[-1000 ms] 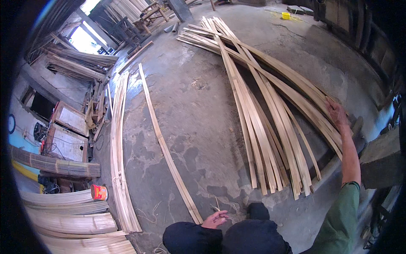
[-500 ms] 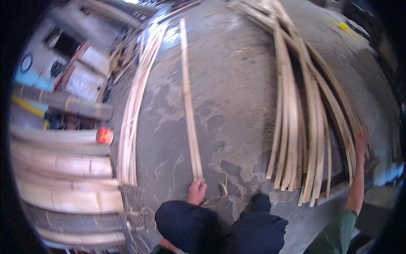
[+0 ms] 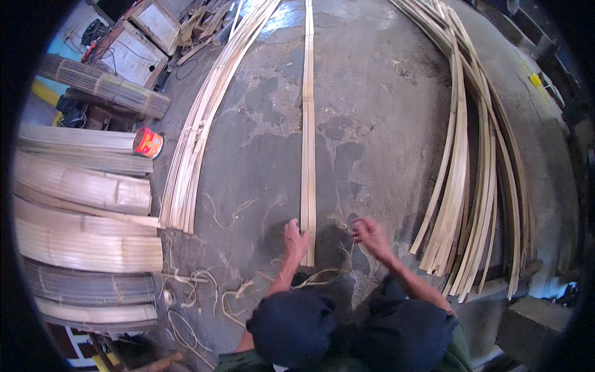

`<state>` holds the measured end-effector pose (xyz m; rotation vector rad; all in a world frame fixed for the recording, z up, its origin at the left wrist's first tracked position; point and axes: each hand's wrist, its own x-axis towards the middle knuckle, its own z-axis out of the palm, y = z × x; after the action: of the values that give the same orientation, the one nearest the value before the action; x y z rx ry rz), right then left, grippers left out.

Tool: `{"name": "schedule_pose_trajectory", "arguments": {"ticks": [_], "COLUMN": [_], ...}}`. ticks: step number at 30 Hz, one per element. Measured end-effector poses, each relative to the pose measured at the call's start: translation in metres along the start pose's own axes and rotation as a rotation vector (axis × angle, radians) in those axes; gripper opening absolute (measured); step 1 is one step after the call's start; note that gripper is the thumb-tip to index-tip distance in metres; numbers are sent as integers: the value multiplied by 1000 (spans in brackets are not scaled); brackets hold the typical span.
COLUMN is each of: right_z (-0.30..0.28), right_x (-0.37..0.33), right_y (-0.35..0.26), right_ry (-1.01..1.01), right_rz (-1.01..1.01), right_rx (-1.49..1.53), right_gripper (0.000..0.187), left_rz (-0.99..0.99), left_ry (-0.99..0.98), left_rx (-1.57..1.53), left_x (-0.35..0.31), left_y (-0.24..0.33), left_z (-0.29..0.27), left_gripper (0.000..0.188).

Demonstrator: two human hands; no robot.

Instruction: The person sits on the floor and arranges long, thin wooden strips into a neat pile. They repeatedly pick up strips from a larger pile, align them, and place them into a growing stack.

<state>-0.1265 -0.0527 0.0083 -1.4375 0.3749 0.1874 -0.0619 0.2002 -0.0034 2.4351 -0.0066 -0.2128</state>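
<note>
A narrow bundle of pale bamboo strips (image 3: 308,136) lies lengthwise on the floor ahead of me, its near end between my knees. My left hand (image 3: 295,243) rests against the bundle's left edge near that end, fingers pointing forward and the thumb apart. Right of the bundle, my right hand (image 3: 374,239) is held with its fingers curled together. A thin pale strand shows just below those fingertips, but whether they pinch it I cannot tell. Loose curly binding strips (image 3: 319,276) lie around the bundle's near end.
Loose bamboo strips (image 3: 458,186) fan out at right, crossing at the far end. Another long pile of strips (image 3: 204,133) lies at left. Beyond it are stacked slat rolls (image 3: 87,245), with a red-orange tin (image 3: 148,143) beside them. A block (image 3: 533,325) stands at lower right.
My right hand has come from the strips at far right to beside the middle bundle. My left hand has shifted from the bundle's end to its left edge. The view has moved.
</note>
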Motion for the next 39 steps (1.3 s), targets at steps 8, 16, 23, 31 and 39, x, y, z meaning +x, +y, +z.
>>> {"name": "schedule_pose_trajectory", "arguments": {"ticks": [8,16,23,31,39], "right_z": [124,91,27,-57,-115], "right_x": [29,26,21,-66,-122], "right_y": [30,9,-94,-168,-125], "right_ry": [-5,73,416,764,918], "right_rz": [70,110,-201,-579,-450], "right_rx": [-277,-140,-11,-276,-357], "right_gripper": [35,45,40,46,44], "left_rz": [-96,-200,-227,-249,-188], "left_ry": [-48,-269,-339,-356,-239], "left_rx": [-286,-832,-650,-778,-567], "left_x": [-9,-8,-6,-8,-2], "left_y": [-16,1,-8,-21,-33], "left_z": [4,-8,1,-1,12], "left_gripper": [42,31,23,23,23]}}
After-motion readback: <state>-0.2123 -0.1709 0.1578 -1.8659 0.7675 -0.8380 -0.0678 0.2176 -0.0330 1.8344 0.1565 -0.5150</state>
